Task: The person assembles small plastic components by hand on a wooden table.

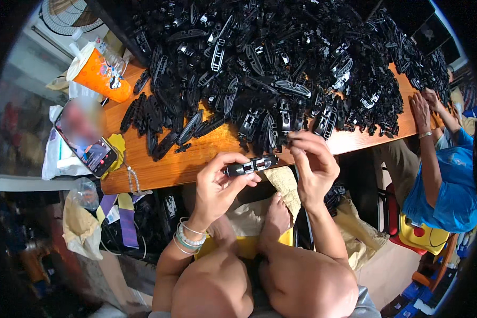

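Note:
Just off the table's front edge, my left hand (220, 185) pinches a small, long black plastic part (253, 165) with shiny metal pieces set in its middle. The part lies nearly level between thumb and fingers. To its right is my right hand (315, 164), raised, with thumb and fingertips drawn together; anything small and dark between them cannot be made out against the pile. Behind both hands spreads a big heap of similar black plastic parts (254, 58), some with metal inside. Bracelets (191, 236) circle my left wrist.
An orange cup (99, 71) with a straw and a phone (85, 140) with a lit screen are at the left of the wooden table (143, 177). A co-worker in a blue shirt (445, 185) sits at the right, hands by the pile. Paper sacks (358, 225) lie below the table.

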Demonstrator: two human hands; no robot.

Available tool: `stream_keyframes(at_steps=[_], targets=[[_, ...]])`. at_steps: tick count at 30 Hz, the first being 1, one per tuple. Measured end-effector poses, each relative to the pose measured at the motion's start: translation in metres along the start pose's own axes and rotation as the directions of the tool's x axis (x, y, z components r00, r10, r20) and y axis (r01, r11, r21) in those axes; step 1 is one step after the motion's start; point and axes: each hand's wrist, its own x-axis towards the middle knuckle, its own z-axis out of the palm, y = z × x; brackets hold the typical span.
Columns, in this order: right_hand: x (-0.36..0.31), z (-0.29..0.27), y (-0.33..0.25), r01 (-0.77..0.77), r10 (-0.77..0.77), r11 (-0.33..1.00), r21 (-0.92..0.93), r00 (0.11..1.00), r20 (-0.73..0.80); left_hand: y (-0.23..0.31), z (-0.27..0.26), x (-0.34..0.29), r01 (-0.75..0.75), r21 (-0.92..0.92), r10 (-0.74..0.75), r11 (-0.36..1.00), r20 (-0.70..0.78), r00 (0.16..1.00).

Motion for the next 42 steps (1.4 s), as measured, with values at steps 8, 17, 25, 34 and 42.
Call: stream_keyframes(at_steps=[8, 17, 25, 34, 42], targets=[[-0.01, 0.007, -0.023, -0.046, 0.036, 0.995, 0.088, 0.992, 0.117, 0.01, 0.0, -0.01, 0.0, 0.003, 0.0, 1.0, 0.025, 1.0], [-0.02, 0.013, -0.044, -0.131, 0.137, 0.99, -0.044, 0.978, 0.16, 0.011, 0.0, -0.014, 0.015, -0.032, -0.016, 0.999, -0.02, 1.0], [-0.018, 0.013, -0.047, -0.2, 0.195, 0.98, -0.003, 0.949, 0.248, 0.022, 0.006, -0.009, 0.136, -0.229, -0.132, 0.964, 0.034, 0.991], [-0.019, 0.012, -0.04, 0.177, -0.111, 0.967, -0.181, 0.94, 0.322, 0.019, -0.004, -0.018, 0.132, 0.031, -0.134, 0.991, 0.061, 0.989], [-0.02, 0.011, -0.041, 0.139, -0.048, 0.972, -0.19, 0.908, 0.415, 0.016, -0.013, -0.02, 0.136, 0.104, -0.138, 0.985, 0.009, 0.99]])
